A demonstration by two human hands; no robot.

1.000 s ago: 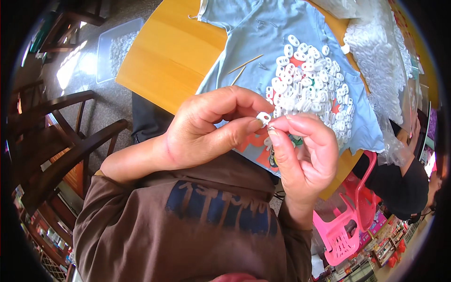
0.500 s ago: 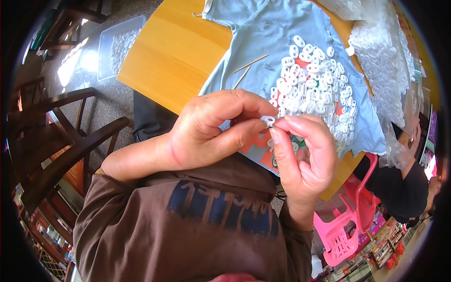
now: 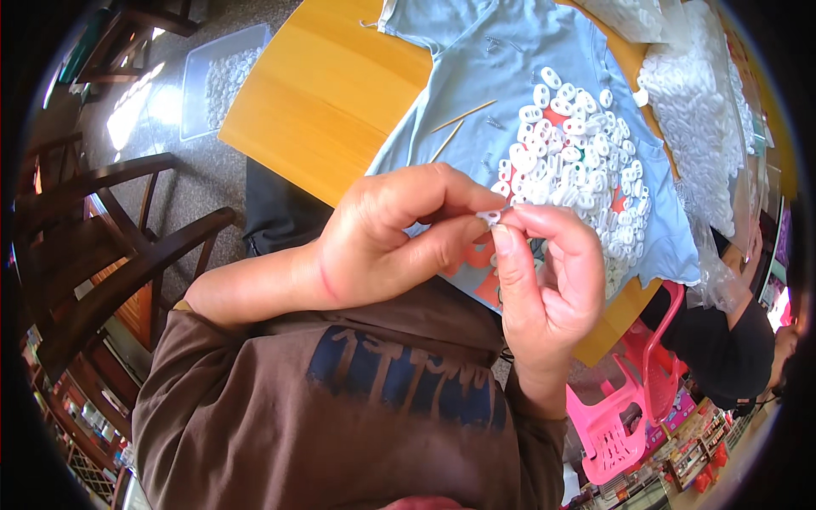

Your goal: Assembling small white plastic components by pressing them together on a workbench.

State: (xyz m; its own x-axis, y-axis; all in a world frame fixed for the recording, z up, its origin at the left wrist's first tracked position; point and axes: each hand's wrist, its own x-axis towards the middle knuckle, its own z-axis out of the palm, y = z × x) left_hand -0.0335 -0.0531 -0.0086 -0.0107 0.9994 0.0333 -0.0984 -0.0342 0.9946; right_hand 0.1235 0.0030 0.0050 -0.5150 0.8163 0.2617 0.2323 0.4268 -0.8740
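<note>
A tiny white clip [image 3: 490, 218] is pinched right between the two hands, held up in the air over the near edge of the table [image 3: 323, 93] and just above the brown shirt [image 3: 357, 399]. The left hand [image 3: 382, 234] is curled round from the left, thumb and forefinger closed on the piece; the right hand [image 3: 552, 272] meets it from the right, fingertips also closed on the same bit. So both grips are pretty much fully closed, with only that one clip between them.

As for handling, it looks like small moulded plastic: very light, stiff, probably a little slick, and easily dropped or flicked away if squeezed off-centre. It's best taken by the flat sides with fingertip pads, not by the ends, since whatever gets pushed through or snapped on needs the openings left free. Not much force should be needed; thin plastic like this could crack if bent.

A whole pile [image 3: 578, 161] of the same white pieces is heaped on a light blue cloth [image 3: 476, 76] spread over the table, well past the hands. Two thin wooden sticks [image 3: 455, 127] are lying on the cloth just left of the pile. More white pieces are bagged in clear plastic [image 3: 697, 110] at the far right, and a clear tray [image 3: 217, 81] sits on the floor to the left. A pink stool [image 3: 620, 408] can be seen lower right.
</note>
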